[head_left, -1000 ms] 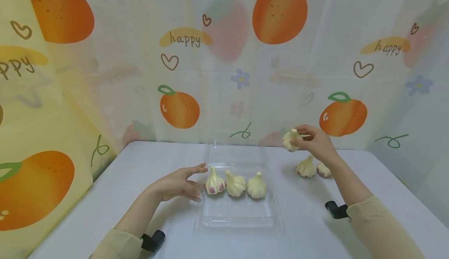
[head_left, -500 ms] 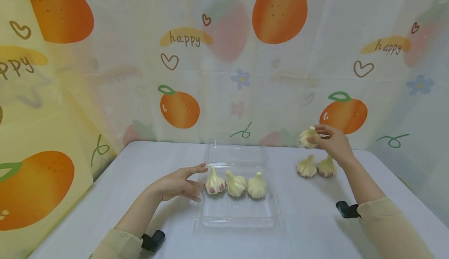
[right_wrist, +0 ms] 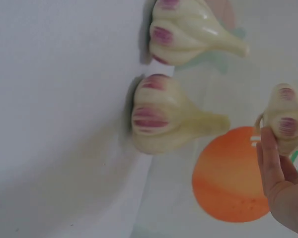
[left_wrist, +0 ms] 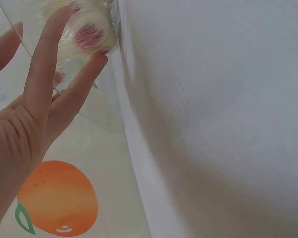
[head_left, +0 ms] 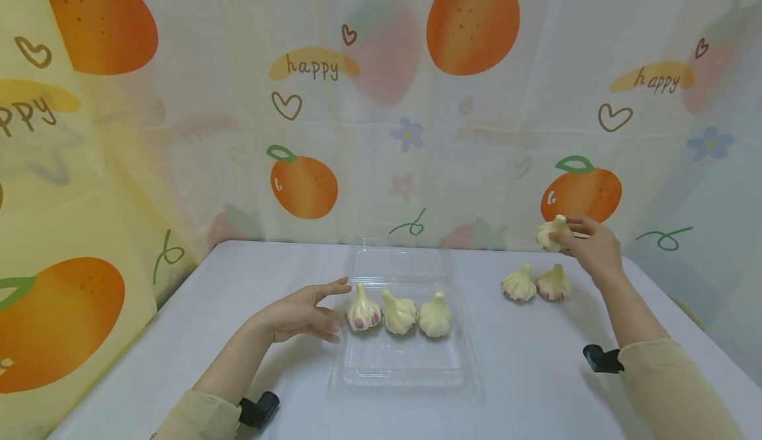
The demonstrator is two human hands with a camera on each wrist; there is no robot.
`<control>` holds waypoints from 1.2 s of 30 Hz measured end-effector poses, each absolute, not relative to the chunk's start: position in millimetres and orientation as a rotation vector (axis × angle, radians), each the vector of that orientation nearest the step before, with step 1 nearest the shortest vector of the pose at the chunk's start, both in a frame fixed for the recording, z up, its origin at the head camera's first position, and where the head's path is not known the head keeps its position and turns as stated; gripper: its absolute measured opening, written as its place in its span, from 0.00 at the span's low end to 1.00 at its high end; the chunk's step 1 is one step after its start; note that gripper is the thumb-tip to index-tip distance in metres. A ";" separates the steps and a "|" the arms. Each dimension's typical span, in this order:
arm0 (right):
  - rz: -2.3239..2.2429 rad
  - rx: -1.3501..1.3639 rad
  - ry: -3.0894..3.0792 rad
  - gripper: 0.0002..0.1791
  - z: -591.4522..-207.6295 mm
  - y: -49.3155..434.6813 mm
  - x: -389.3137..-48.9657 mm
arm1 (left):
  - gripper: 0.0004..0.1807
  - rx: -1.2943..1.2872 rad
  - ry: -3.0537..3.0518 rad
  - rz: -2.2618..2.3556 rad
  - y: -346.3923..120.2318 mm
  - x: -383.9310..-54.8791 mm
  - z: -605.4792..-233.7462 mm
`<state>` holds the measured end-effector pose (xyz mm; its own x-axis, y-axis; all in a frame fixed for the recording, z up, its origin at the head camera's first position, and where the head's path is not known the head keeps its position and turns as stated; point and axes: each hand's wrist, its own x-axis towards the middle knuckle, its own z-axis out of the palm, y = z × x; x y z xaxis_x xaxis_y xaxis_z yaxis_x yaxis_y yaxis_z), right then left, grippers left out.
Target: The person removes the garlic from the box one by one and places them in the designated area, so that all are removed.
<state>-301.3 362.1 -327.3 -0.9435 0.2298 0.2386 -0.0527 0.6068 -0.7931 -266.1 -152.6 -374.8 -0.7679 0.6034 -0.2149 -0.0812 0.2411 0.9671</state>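
My right hand pinches a garlic bulb by its sides, stem up, in the air over the table's back right. Below and left of it, two more garlic bulbs stand side by side on the table; the right wrist view shows purple patches on the nearer bulb. A clear plastic box lies with its lid folded back, and three garlic bulbs sit in a row inside. At the box's left side is my left hand, fingers extended at the wall; in the left wrist view its fingertips meet the plastic.
A white cloth covers the table. Behind it hangs a curtain printed with oranges, and a yellowish side of it closes off the left. The clear lid lies toward the back edge.
My right hand has carried its garlic bulb to the right, from left of the two standing bulbs to above the right one. The left hand stays at the box.
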 end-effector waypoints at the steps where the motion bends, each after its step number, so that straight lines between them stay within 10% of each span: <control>1: 1.269 -0.156 -2.506 0.36 -328.6 364.4 -301.6 | 0.48 0.474 1.952 1.574 -152.6 -266.0 -374.8; 36: 1.319 -0.586 -2.451 0.37 -366.9 410.6 -293.4 | 0.46 0.477 1.966 1.569 -153.2 -266.6 -374.7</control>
<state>-293.4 410.6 -366.9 -0.8733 0.4828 0.0651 0.2116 0.4963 -0.8420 -266.6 -153.2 -374.7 -0.7721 0.5990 -0.2124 -0.0740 0.2472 0.9661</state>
